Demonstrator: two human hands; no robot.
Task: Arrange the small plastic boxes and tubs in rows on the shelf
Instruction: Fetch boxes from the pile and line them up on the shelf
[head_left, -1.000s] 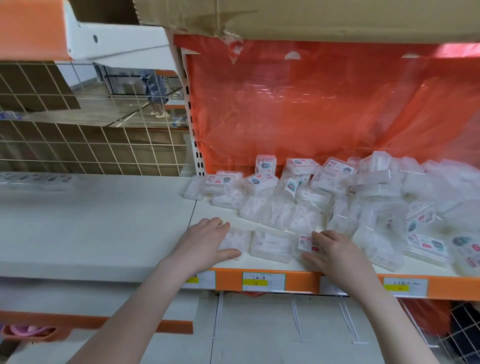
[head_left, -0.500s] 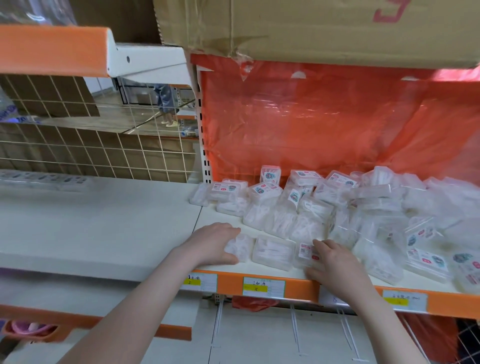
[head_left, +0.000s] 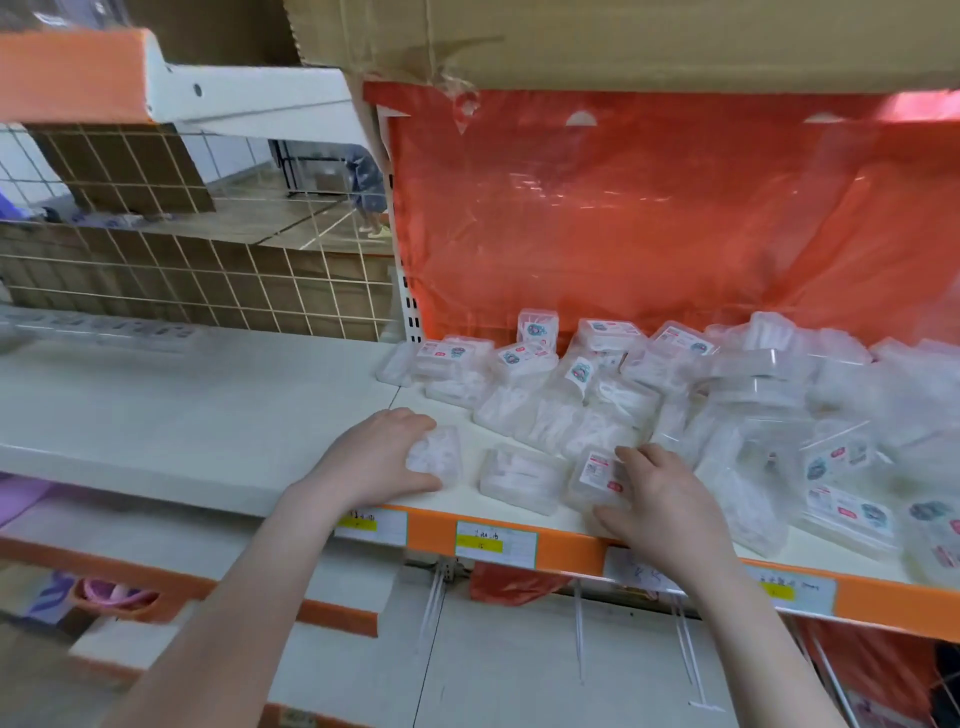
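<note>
Three clear plastic boxes lie in a row along the front of the white shelf (head_left: 208, 415). My left hand (head_left: 382, 457) grips the leftmost box (head_left: 441, 454), fingers over its far edge and thumb at its near edge. A second box (head_left: 522, 478) lies flat between my hands, untouched. My right hand (head_left: 657, 496) holds the third box (head_left: 597, 475), which bears a red and white label, with fingers on its top and thumb at its front. Behind them, a loose heap of several clear boxes and tubs (head_left: 727, 395) covers the shelf's right part.
An orange shelf lip (head_left: 571, 553) with price tags (head_left: 496, 543) runs under my hands. Orange plastic sheeting (head_left: 649, 218) backs the bay, and a cardboard box (head_left: 623, 41) sits above. A wire grid (head_left: 182, 275) backs the bare left shelf. A person stands far behind it.
The view has shifted slightly. My right hand has slid a little over the labelled box; my left hand stays on the leftmost box.
</note>
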